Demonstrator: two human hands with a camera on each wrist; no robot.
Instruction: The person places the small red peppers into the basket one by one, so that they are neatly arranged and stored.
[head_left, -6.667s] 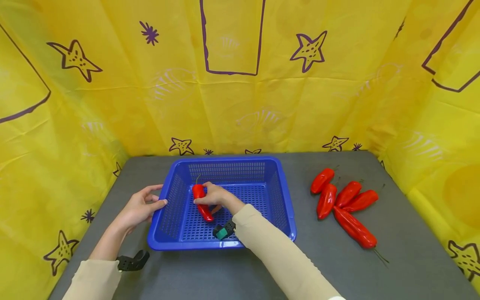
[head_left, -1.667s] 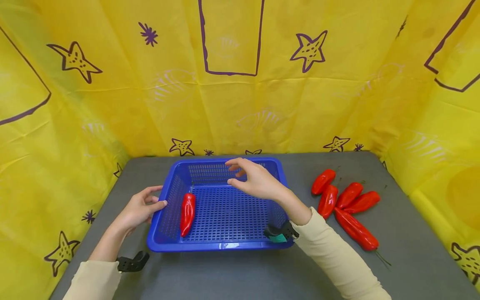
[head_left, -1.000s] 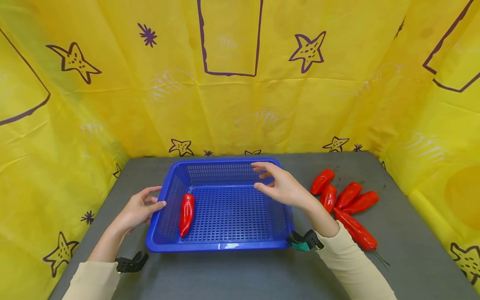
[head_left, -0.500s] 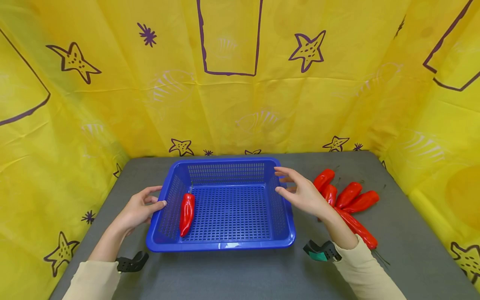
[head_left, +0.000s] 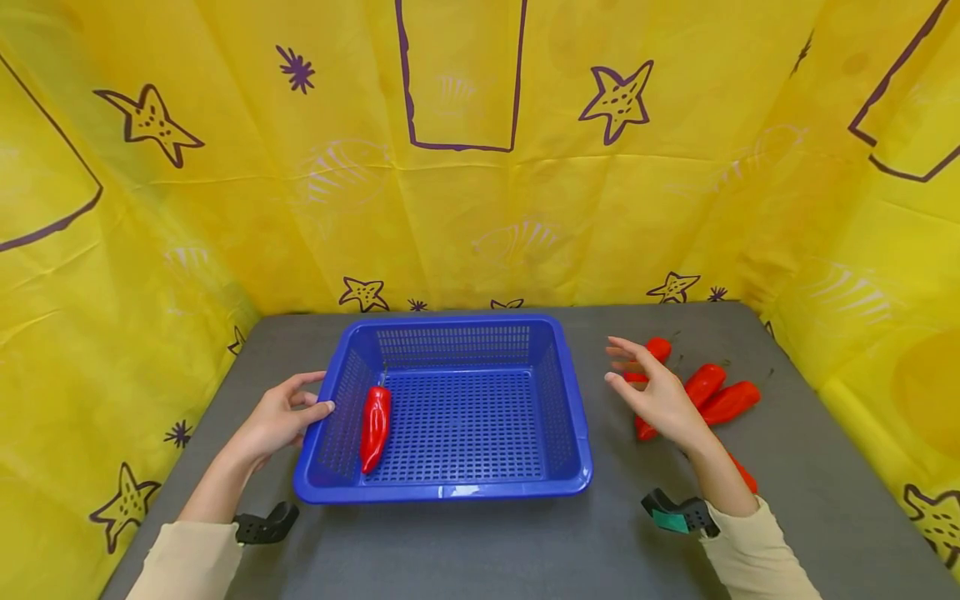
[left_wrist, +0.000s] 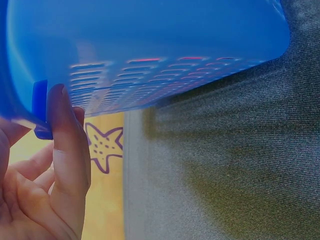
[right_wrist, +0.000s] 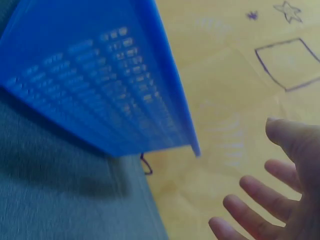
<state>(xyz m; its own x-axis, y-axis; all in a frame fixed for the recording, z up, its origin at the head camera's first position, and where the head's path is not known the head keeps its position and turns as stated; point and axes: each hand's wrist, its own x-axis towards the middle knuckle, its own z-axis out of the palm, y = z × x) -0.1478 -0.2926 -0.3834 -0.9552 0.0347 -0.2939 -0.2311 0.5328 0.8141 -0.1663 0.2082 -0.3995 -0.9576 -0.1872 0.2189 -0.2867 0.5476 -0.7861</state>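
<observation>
A blue plastic basket with slotted walls stands mid-table. My left hand pinches its left rim; in the left wrist view, that hand has a finger against the rim's edge. One red pepper lies lengthwise inside the basket, near the left wall. To the basket's right, my right hand hovers with spread, relaxed fingers and holds nothing. Beneath and behind it lie several red peppers, among them a pepper at the right, partly covered by the hand and forearm. The right wrist view shows the hand apart from the basket.
The dark grey table is enclosed by a yellow curtain printed with starfish at the back and sides. Black wrist mounts sit on both forearms.
The right hand let go of the red pepper in the basket, which now lies by the left wall. That hand moved right, out over the loose peppers. The left hand stayed on the rim.
</observation>
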